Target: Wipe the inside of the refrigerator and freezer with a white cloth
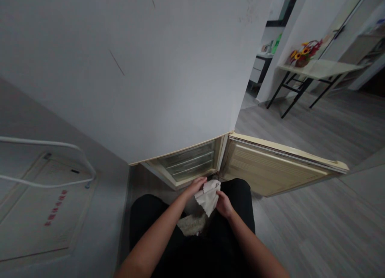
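Observation:
Between my two hands is a pale cleaning cloth with a scalloped edge, hanging down over my lap. My left hand grips its upper left side, and my right hand pinches its right side. Just beyond them stands a low cabinet compartment, like the lower part of a fridge, with ridged shelves inside. Its cream door is swung wide to the right, showing the ribbed inner panel. My fingertips are partly hidden by the cloth.
A large white panel rises above the compartment. On the left wall are a white metal bar and a hatch with red lettering. Back right stands a table with a flower basket. Grey wood flooring lies right of my legs.

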Demonstrator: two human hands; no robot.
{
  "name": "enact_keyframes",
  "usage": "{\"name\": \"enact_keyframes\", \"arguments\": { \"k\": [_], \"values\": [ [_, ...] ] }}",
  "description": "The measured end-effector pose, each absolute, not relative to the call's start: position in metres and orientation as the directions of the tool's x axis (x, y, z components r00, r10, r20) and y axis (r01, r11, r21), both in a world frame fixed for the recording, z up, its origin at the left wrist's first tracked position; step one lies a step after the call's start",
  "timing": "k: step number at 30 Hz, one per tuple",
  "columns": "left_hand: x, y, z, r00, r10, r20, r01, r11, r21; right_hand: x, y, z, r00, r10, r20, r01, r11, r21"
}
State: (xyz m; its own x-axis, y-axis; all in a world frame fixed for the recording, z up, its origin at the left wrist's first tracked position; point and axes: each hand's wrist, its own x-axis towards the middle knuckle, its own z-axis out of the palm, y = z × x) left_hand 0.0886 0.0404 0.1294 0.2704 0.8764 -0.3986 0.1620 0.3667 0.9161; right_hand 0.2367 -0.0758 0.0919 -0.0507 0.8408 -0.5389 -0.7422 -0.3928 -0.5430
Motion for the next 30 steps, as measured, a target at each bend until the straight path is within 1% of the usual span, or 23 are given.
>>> {"name": "enact_keyframes", "arguments": {
  "k": [2, 4, 9, 11, 13, 16, 18, 20, 21, 23, 24, 25, 26, 28, 29, 30],
  "values": [
    [0.083, 0.008, 0.117, 0.278, 0.858, -0.432, 0.197, 0.389, 0.9, 0.231, -0.072, 0.087, 0.035, 0.87, -0.492, -0.738, -0.309, -0.6],
    [0.073, -0.016, 0.11, 0.248, 0.865, -0.437, 0.209, 0.392, 0.896, 0.225, -0.069, 0.081, 0.087, 0.884, -0.459, -0.722, -0.262, -0.641],
    [0.048, -0.04, 0.105, 0.176, 0.878, -0.445, 0.23, 0.403, 0.886, 0.207, -0.069, 0.076, 0.066, 0.887, -0.457, -0.688, -0.291, -0.665],
    [0.04, -0.041, 0.106, 0.16, 0.888, -0.432, 0.244, 0.388, 0.889, 0.195, -0.069, 0.078, 0.071, 0.888, -0.454, -0.631, -0.313, -0.71],
    [0.031, -0.038, 0.107, 0.13, 0.91, -0.395, 0.269, 0.351, 0.897, 0.182, -0.07, 0.078, 0.092, 0.906, -0.414, -0.53, -0.308, -0.79],
    [0.016, -0.031, 0.112, 0.05, 0.954, -0.295, 0.317, 0.265, 0.911, 0.161, -0.073, 0.075, 0.134, 0.944, -0.303, -0.357, -0.239, -0.903],
    [0.008, -0.027, 0.118, -0.001, 0.976, -0.218, 0.35, 0.205, 0.914, 0.15, -0.077, 0.071, 0.121, 0.963, -0.241, -0.296, -0.197, -0.935],
    [0.002, -0.024, 0.125, -0.013, 0.987, -0.159, 0.379, 0.152, 0.913, 0.144, -0.082, 0.065, 0.126, 0.971, -0.204, -0.259, -0.167, -0.951],
    [0.0, -0.024, 0.128, 0.0, 0.99, -0.138, 0.39, 0.127, 0.912, 0.143, -0.084, 0.063, 0.171, 0.967, -0.19, -0.232, -0.148, -0.961],
    [-0.001, -0.025, 0.137, 0.053, 0.993, -0.109, 0.408, 0.078, 0.91, 0.142, -0.088, 0.061, 0.32, 0.931, -0.174, -0.147, -0.132, -0.98],
    [0.0, -0.027, 0.142, 0.089, 0.991, -0.099, 0.418, 0.053, 0.907, 0.142, -0.089, 0.061, 0.367, 0.914, -0.17, -0.108, -0.14, -0.984],
    [0.002, -0.029, 0.147, 0.132, 0.987, -0.094, 0.43, 0.028, 0.903, 0.142, -0.09, 0.063, 0.364, 0.914, -0.176, -0.09, -0.154, -0.984],
    [0.005, -0.033, 0.153, 0.181, 0.979, -0.091, 0.444, 0.001, 0.896, 0.142, -0.09, 0.064, 0.307, 0.931, -0.197, -0.099, -0.174, -0.98],
    [0.014, -0.043, 0.166, 0.284, 0.955, -0.086, 0.479, -0.064, 0.875, 0.141, -0.089, 0.069, 0.124, 0.958, -0.258, -0.187, -0.232, -0.954],
    [0.019, -0.048, 0.173, 0.327, 0.941, -0.083, 0.492, -0.095, 0.865, 0.139, -0.089, 0.072, 0.073, 0.957, -0.281, -0.241, -0.256, -0.936],
    [0.025, -0.054, 0.18, 0.372, 0.925, -0.081, 0.511, -0.131, 0.85, 0.138, -0.089, 0.074, 0.069, 0.952, -0.299, -0.284, -0.269, -0.92]
  ]
}}
